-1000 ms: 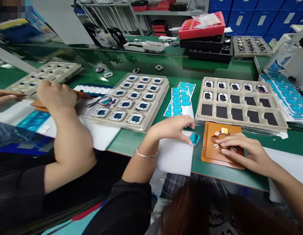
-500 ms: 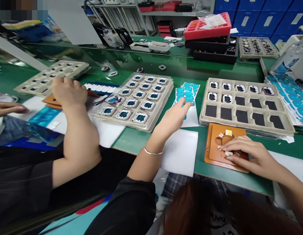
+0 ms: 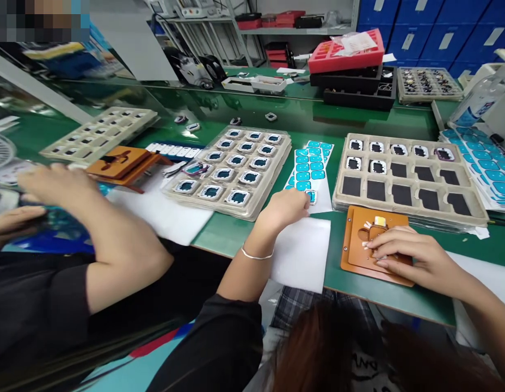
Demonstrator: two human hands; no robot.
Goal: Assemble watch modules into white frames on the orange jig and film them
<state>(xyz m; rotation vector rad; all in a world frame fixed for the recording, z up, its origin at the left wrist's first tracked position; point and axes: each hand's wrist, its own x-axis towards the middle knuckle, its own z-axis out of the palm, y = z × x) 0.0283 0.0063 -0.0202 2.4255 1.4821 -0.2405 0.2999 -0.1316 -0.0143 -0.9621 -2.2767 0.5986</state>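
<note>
- Green desk (image 3: 244, 239), trays w/ parts.
- Left hand (image 3: 283, 209): grip pinching a blue sticker (image 3: 310, 196) at sheet (image 3: 307, 169) edge; peeling step, likely.
- Right hand (image 3: 403, 253): fingers flat, holding nothing, pressing orange jig (image 3: 354, 256).
- Next: sticker needs carrying right to jig.

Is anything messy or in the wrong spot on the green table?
Three small frame parts lie loose on the green table behind the filled tray, outside any pocket. Otherwise trays and the sticker sheet look orderly.
</note>
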